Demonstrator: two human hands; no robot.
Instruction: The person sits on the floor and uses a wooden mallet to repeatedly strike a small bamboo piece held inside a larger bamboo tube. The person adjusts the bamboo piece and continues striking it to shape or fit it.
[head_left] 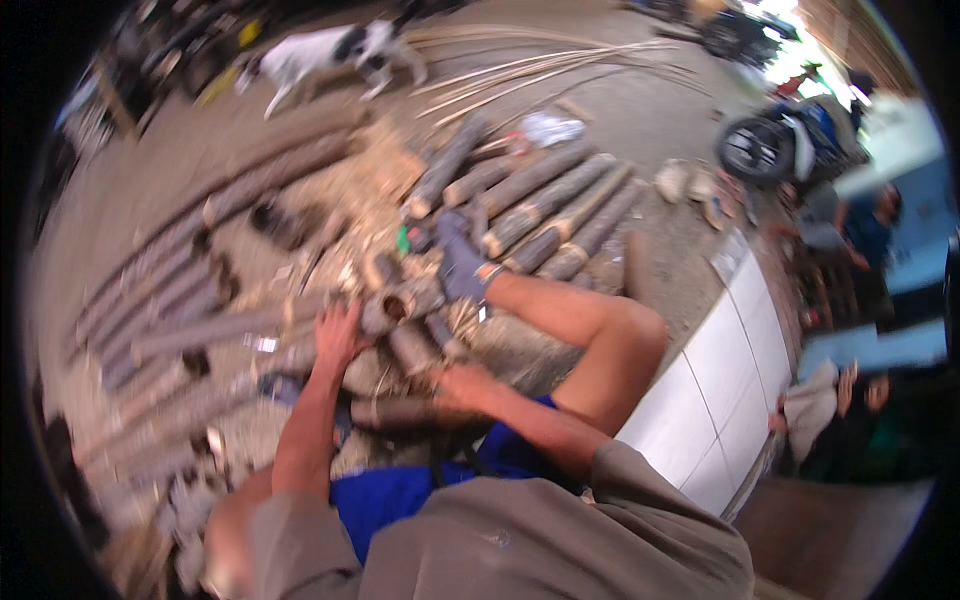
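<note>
I sit low with my legs spread around a group of cut logs. My left hand is closed over the right end of a long peeled log lying to the left. Beside it, near the middle, is a short piece of wood with a dark hollow. My right hand is closed at the near end of a short brown cylinder; blur hides what its fingers hold. A dark log lies just below that hand. Wood chips are scattered beyond my hands.
Several bark-covered logs lie beyond my right foot, with more logs at the left. A white and black dog stands at the back near long thin strips. White tiles edge the right; people and a motorbike are beyond.
</note>
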